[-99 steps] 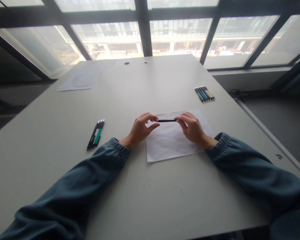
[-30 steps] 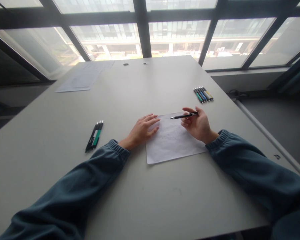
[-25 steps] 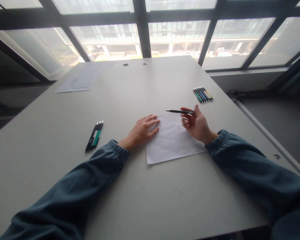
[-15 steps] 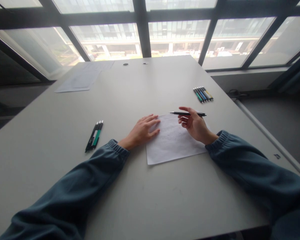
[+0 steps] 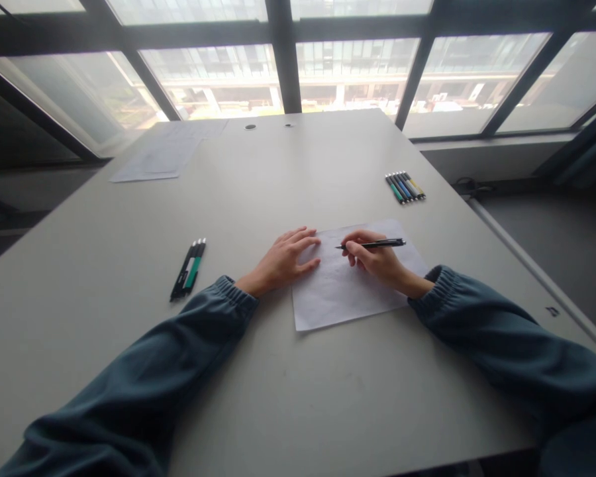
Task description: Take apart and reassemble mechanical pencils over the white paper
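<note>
I am resting my left hand (image 5: 284,260) flat, fingers spread and holding nothing, with the fingertips pressing on the left edge of the sheet of paper (image 5: 347,291), which is lying on the grey table (image 5: 288,397) near the middle. I am closing the fingers of my right hand (image 5: 377,260) around a black pen (image 5: 372,244), gripping it in a writing hold; the pen is lying almost level above the sheet, its tip pointing left toward my left hand. Two pens (image 5: 189,268) are lying side by side well to the left. A row of pens (image 5: 406,187) is lying far right. More papers (image 5: 166,156) are lying at the far left, beside the windows (image 5: 357,66).
</note>
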`<state>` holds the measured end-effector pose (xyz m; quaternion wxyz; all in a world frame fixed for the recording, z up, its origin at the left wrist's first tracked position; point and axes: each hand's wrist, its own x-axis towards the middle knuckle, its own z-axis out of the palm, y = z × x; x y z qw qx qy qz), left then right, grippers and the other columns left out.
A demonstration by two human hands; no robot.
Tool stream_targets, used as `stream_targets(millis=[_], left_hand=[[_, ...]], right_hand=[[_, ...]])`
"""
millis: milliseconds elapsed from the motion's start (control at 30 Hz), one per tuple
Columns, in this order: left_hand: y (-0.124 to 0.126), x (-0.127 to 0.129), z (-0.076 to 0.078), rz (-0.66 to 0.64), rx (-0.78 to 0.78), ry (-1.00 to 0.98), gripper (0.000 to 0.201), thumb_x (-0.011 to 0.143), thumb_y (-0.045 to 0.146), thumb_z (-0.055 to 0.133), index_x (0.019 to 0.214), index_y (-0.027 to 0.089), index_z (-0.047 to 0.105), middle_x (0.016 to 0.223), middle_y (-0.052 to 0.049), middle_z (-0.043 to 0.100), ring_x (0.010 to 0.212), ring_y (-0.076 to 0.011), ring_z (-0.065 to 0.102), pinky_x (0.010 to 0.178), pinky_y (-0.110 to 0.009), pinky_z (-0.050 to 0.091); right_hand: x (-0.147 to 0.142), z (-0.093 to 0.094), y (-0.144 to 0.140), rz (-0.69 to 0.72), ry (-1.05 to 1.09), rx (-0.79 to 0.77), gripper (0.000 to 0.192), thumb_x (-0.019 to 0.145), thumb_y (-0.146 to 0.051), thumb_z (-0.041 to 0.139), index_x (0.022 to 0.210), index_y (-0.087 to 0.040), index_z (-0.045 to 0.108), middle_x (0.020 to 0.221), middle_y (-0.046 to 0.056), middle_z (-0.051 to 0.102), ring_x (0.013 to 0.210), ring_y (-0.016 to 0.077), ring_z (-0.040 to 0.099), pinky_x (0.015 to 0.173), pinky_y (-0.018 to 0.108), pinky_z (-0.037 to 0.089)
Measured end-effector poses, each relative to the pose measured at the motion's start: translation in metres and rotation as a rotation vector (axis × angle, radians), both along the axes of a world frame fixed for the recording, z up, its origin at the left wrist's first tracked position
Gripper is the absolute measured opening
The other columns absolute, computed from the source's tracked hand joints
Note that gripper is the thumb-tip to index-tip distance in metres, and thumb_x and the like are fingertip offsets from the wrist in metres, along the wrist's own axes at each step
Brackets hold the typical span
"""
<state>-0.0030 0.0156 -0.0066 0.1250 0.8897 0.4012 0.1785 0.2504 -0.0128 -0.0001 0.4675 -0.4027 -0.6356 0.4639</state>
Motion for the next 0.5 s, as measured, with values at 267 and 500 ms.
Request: stream_targets(millis=[267, 500], left_hand=[[-0.0004, 0.0000, 0.0005, 0.010, -0.010, 0.004, 0.045, 0.094, 0.047, 0.060, 0.134, 0.027, 0.061, 0.154, -0.008, 0.051, 0.147, -0.0317, 0.041, 0.121, -0.055, 0.033], [-0.0008, 0.0003, 0.0020, 0.015, -0.020, 0.028, 0.046, 0.094, 0.048, 0.060, 0.134, 0.026, 0.062, 0.155, -0.007, 0.050, 0.149, -0.0312, 0.040, 0.122, -0.053, 0.033]], right_hand=[[0.0007, -0.0053, 0.0038, -0.171, -0.019, 0.001, 0.037, 0.088, -0.050, 0.070, 0.070, -0.020, 0.058, 0.054, -0.003, 0.060, 0.042, 0.0095, 0.052, 0.041, 0.022, 0.039], [-0.0001, -0.0039, 0.0077, -0.231, 0.050, -0.093, 0.033, 0.083, -0.047, 0.074, 0.073, -0.019, 0.058, 0.055, -0.003, 0.062, 0.041, 0.0092, 0.052, 0.039, 0.021, 0.039]])
